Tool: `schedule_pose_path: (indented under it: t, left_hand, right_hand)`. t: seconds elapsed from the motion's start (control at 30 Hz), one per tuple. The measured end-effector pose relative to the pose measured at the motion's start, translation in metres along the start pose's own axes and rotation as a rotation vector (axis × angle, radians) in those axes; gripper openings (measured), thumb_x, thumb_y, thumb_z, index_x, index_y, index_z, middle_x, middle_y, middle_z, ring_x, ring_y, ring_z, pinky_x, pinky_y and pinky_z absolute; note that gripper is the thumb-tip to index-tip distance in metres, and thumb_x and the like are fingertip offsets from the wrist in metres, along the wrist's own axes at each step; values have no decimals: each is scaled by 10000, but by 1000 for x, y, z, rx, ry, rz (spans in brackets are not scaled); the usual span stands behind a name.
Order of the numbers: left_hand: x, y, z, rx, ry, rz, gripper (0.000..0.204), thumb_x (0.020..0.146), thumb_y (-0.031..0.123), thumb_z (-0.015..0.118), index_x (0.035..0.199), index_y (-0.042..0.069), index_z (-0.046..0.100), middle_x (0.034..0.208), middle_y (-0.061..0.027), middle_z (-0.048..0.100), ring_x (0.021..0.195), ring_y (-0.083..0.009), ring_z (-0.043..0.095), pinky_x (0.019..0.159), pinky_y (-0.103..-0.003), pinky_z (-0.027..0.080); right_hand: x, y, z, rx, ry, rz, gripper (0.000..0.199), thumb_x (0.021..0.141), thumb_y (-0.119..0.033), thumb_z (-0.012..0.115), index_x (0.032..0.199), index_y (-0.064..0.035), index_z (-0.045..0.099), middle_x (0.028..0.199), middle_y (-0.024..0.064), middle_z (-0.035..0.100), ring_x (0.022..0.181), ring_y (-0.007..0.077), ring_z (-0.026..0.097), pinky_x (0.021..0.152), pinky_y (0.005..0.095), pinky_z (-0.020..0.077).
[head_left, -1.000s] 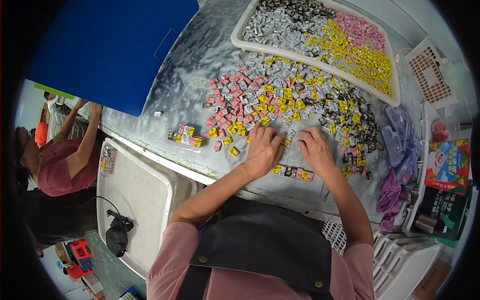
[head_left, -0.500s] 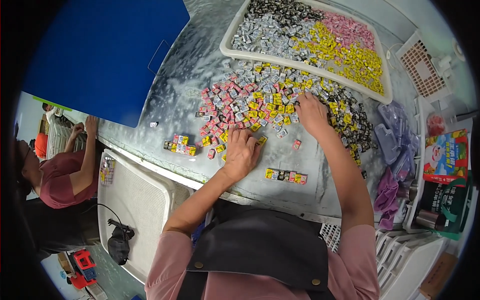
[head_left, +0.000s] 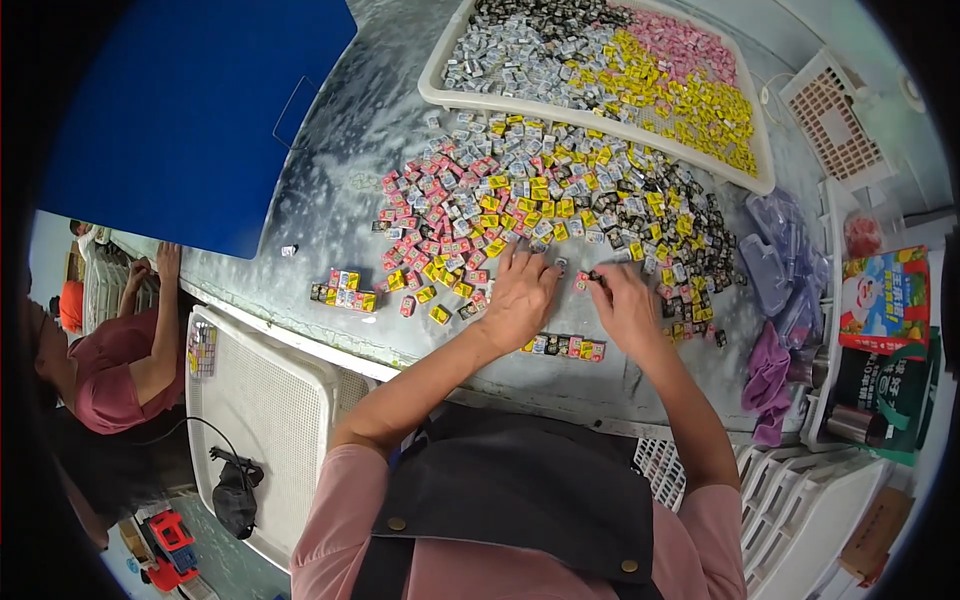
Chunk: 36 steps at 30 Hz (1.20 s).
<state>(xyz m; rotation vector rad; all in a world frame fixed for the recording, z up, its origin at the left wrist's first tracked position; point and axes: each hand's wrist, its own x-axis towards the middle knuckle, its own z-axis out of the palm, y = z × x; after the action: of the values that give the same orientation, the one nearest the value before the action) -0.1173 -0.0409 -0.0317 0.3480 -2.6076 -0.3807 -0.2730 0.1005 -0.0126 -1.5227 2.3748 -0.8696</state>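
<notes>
Many small printed boxes in pink, yellow, white and black lie in a loose pile (head_left: pixel 545 205) on the grey table. My left hand (head_left: pixel 522 295) is at the pile's near edge, palm down, fingers curled; what lies beneath them is hidden. A whitish box (head_left: pixel 561 266) shows beside its fingertips. Just to the right, my right hand (head_left: pixel 628 310) pinches a small dark-and-pink box (head_left: pixel 584 281) between thumb and forefinger. Nearer me, partly behind my left wrist, lies a short row of boxes (head_left: pixel 568 347). A small block of joined boxes (head_left: pixel 345 291) sits to the left.
Beyond the pile stands a white tray (head_left: pixel 600 121) of small boxes sorted by colour. A blue board (head_left: pixel 190 120) covers the far left. At the right are purple cloth (head_left: pixel 768 375), clear plastic pieces (head_left: pixel 790 260) and a shelf. Another person's arm (head_left: pixel 165 300) reaches the table edge.
My left hand has moved right along the pile's near edge. My right hand has drawn back toward me out of the pile, now with a small box in its fingertips. The view has shifted slightly.
</notes>
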Motion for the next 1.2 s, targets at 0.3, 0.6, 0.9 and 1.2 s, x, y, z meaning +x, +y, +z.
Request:
schedule_pose_path:
  t: [0.3,0.6,0.9,1.2]
  left_hand:
    - [19,-6,-4,3,-182,52,329,844,87,696,1162,9,665,988,-125,571,988,-305,565,984,-469,370]
    - [8,-4,-7,-178,-194,39,348,840,85,684,1182,18,673,965,-128,569,982,-307,565,971,-466,354]
    - [8,2,-18,-190,-211,57,257,859,110,719,1101,38,674,931,-110,563,945,-286,564,980,-473,367]
    - [-30,24,-25,-263,-254,48,243,873,117,697,1087,8,660,951,-134,548,961,-309,553,954,-487,375]
  right_hand:
    - [-4,6,-1,139,-103,-79,401,873,-41,708,1253,4,589,1131,176,553,890,366,650,774,439,526]
    - [6,-9,1,116,-252,-30,326,872,-47,710,1182,-4,620,1068,156,543,912,364,630,806,439,510]
    - [9,-11,-7,131,-293,-127,231,885,-75,704,1077,3,604,1009,153,528,820,358,630,721,456,503]
    - [-28,-23,-13,177,-404,-133,217,897,-113,681,1066,-3,602,1078,166,533,924,393,627,774,468,526]
